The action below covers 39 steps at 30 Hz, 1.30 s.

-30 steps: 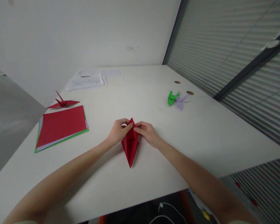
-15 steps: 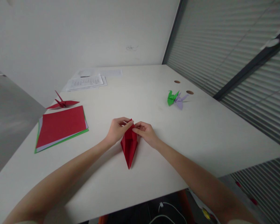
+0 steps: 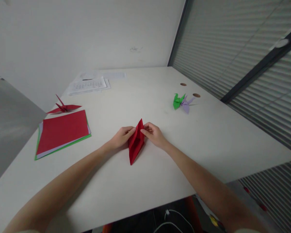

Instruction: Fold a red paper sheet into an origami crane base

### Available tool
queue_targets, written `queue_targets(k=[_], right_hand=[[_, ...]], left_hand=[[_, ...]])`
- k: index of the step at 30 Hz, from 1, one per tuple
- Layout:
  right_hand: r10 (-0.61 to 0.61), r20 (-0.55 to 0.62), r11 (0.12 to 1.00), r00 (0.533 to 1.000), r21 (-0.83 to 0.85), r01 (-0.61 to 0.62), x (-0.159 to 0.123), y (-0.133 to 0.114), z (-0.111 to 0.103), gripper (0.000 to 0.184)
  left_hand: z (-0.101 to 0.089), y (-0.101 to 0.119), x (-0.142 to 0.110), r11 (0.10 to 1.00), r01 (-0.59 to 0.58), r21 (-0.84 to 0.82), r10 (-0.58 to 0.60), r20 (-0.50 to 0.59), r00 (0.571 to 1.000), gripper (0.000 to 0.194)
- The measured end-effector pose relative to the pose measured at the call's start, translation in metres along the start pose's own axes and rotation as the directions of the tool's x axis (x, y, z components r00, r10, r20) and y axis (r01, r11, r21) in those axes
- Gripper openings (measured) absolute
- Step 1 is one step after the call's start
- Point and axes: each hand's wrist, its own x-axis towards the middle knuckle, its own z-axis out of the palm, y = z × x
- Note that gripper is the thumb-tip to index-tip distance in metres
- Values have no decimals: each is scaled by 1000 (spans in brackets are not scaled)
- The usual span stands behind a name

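Note:
A folded red origami paper (image 3: 136, 142), a long diamond pointed at both ends, is tilted between my two hands over the white table (image 3: 116, 187). My left hand (image 3: 123, 135) pinches its left edge, thumb on the near face and fingers behind. On the opposite edge, my right hand (image 3: 154, 133) grips the paper between thumb and curled fingers. Parts of the fingers are hidden behind the paper. One sharp tip points up and away, the other down toward me.
A stack of red, lilac and green paper sheets (image 3: 63, 131) lies at the left, with a red paper crane (image 3: 64, 108) behind it. Green (image 3: 177, 101) and lilac (image 3: 185, 106) cranes stand at the right. Written papers (image 3: 88, 85) lie at the back; blinds (image 3: 232, 48) border the right side.
The red paper has turned, its lower tip swinging left and its upper tip right. My left hand has slid from the top down to the left edge.

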Motion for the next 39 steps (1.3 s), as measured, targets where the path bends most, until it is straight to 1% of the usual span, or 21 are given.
queue_targets(k=[1, 2, 3, 4, 5, 7, 9, 12, 14, 16, 18, 20, 22, 24, 28, 33, 36, 37, 39], right_hand=[[14, 88, 1000, 996, -1, -14, 0, -2, -4, 30], [27, 191, 1000, 981, 4, -29, 0, -4, -9, 30], [40, 297, 999, 954, 2, -42, -1, -7, -14, 30], [54, 364, 999, 930, -14, -52, -1, -9, -19, 31], [67, 401, 998, 914, -40, -56, -1, -11, -23, 31], [81, 410, 994, 908, -95, -46, -2, -14, -27, 30], [78, 413, 993, 907, -118, -32, -3, -16, -28, 26], [80, 468, 996, 880, -77, -50, -6, -18, -25, 25], [97, 480, 995, 872, -49, -84, -6, -18, -24, 27], [109, 429, 994, 897, -61, -92, -5, -17, -23, 23], [113, 320, 993, 940, -51, -102, -3, -15, -21, 22], [129, 208, 991, 970, 19, -136, -1, -15, -18, 26], [156, 135, 979, 978, 111, -172, -1, -15, -15, 30], [177, 93, 972, 980, 138, -189, 0, -15, -11, 32], [208, 23, 967, 978, 145, -209, 0, -10, -6, 34], [204, -23, 966, 979, 168, -197, 3, 5, -1, 34], [187, -27, 977, 982, 115, -182, 3, 10, 0, 33], [167, -34, 984, 985, 75, -164, 3, 10, 0, 32], [90, -43, 995, 995, -45, -92, 2, 5, -2, 30]], left_hand=[[0, -1, -1, 1000, 8, 8, -8, 0, 1000, 55], [0, -2, -1, 1000, 15, 13, -15, -5, 1000, 55], [-1, -3, -1, 1000, 18, 13, -18, -10, 1000, 55], [-2, -4, -1, 1000, 15, 12, -15, -4, 1000, 54], [-3, -5, -1, 1000, 8, 7, -8, 10, 1000, 53], [-8, -5, 0, 1000, -12, -24, 13, 59, 998, 50], [-14, -4, 0, 998, -26, -54, 33, 135, 990, 43], [-23, -4, 0, 998, -48, -28, 53, 242, 969, 33], [-27, -4, 0, 999, -44, 3, 42, 259, 965, 29], [-26, -5, -1, 999, 10, -34, -2, 234, 972, 30], [-24, -6, -1, 985, 79, -154, -50, 181, 982, 34], [-20, -4, -1, 953, 96, -286, -71, 97, 993, 38], [-17, -2, 1, 936, 80, -344, -78, 19, 997, 40], [-16, 0, 2, 944, 68, -322, -81, -28, 996, 40], [-12, 1, 3, 961, 57, -272, -85, -89, 992, 41], [-3, -7, 5, 972, -7, -233, -43, -206, 978, 41], [0, -13, 7, 977, -10, -215, -39, -221, 974, 37], [0, -14, 7, 977, -9, -211, -38, -221, 975, 36], [-1, -14, 8, 983, -18, -185, -25, -224, 974, 32]])
